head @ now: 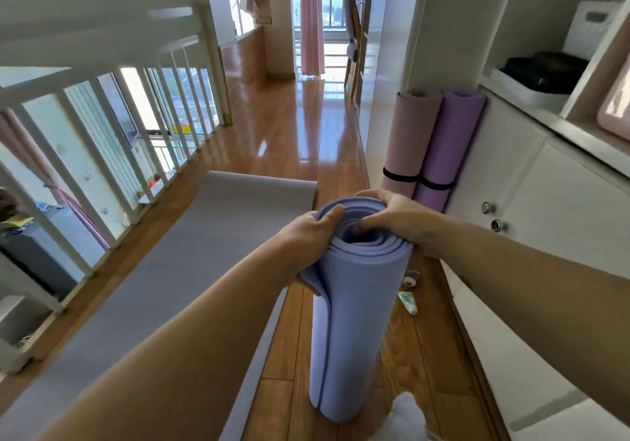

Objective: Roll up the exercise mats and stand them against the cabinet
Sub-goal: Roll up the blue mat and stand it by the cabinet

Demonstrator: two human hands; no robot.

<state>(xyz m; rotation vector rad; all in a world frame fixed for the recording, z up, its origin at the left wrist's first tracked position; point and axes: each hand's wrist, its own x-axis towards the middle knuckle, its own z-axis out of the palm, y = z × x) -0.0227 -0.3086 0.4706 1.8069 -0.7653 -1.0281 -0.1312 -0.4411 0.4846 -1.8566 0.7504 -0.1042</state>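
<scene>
A periwinkle-blue exercise mat, rolled into a thick tube, stood upright on its end on the wooden floor, in the middle of the view and just out from a white cabinet on the right. Its top showed a loose spiral of layers with a hollow core, and its outer edge ran down the left side as a slightly lifted flap. Farther back, a pink rolled mat and a purple rolled mat stood side by side against the cabinet, each bound with a black strap. A grey mat lay flat on the floor to the left, beside a white railing.

The near end of the grey mat was covered by the left forearm and cut off by the frame. A blurred white shape at the bottom edge hid part of the blue roll's base. A small tube and a round object on the floor by the cabinet were too small to identify.

The left hand gripped the roll's upper left side, thumb pressed over the rim, its fingers curled round the back and mostly out of sight. The right hand clasped the top from the right, fingers curved over the far rim and thumb tucked into the coil.
</scene>
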